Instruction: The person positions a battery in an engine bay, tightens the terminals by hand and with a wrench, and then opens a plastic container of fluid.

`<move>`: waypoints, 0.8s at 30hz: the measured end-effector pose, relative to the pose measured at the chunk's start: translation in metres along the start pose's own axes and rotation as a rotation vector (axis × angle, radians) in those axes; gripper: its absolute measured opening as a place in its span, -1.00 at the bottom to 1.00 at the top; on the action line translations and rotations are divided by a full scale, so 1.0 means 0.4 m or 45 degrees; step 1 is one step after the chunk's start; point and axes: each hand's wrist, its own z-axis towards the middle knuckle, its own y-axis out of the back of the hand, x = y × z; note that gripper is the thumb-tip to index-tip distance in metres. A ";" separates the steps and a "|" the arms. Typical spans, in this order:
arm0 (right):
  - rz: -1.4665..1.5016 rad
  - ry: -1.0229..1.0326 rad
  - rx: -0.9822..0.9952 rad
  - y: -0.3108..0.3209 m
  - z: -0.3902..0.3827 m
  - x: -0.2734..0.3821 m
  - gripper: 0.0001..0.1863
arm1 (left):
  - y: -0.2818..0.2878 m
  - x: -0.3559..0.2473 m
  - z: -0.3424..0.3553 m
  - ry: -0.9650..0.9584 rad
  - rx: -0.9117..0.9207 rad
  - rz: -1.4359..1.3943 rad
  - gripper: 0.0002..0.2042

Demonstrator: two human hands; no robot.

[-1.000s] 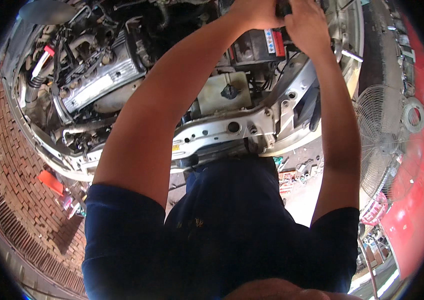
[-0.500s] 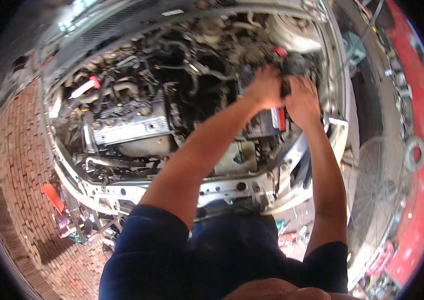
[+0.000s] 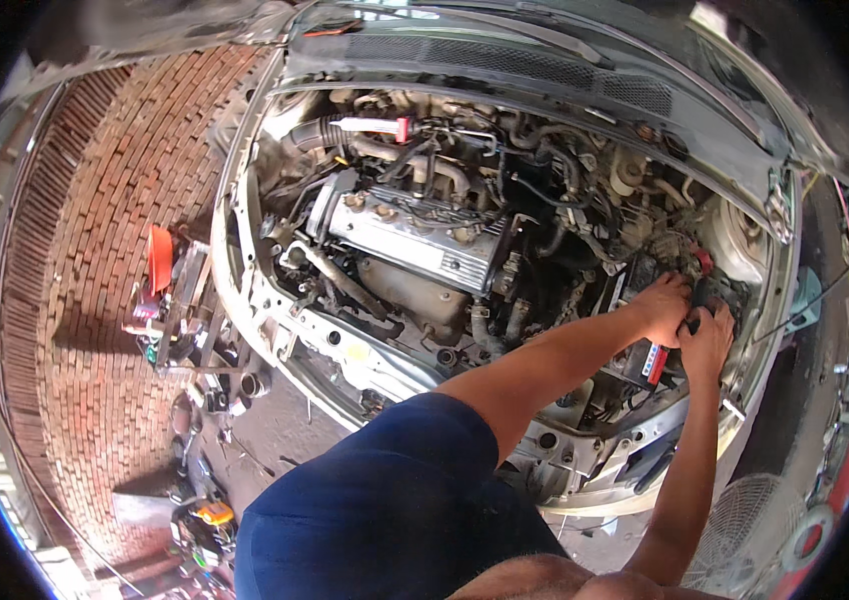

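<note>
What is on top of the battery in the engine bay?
The left hand and right hand are close together over the battery, and a red-and-white label shows on it. What lies beneath the hands is covered.

Both arms extended forward and to my right, bare below the sleeves. Left forearm (image 3: 555,365) runs on a long slant up across the view, elbow only slightly bent. Right forearm (image 3: 688,480) stands steeper, nearly upright from the lower edge. Left hand (image 3: 663,308) palm down, fingers bent; right hand (image 3: 708,342) close beside it, knuckles up, fingers curled. Undersides of both hidden; whether they touch, unclear.
</note>
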 end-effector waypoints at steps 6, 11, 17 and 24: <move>-0.165 0.033 -0.228 -0.062 -0.003 0.009 -0.78 | -0.019 0.016 -0.011 0.001 -0.069 0.059 -0.57; -0.043 0.007 -0.200 -0.051 -0.002 -0.002 -0.71 | -0.029 0.006 -0.006 -0.006 -0.108 0.054 -0.54; -0.122 0.033 -0.168 -0.055 0.002 0.009 -0.68 | -0.025 0.019 -0.004 0.011 -0.033 0.012 -0.50; -0.076 0.001 -0.233 -0.052 -0.002 0.020 -0.61 | 0.012 0.000 -0.008 0.067 0.101 -0.032 -0.41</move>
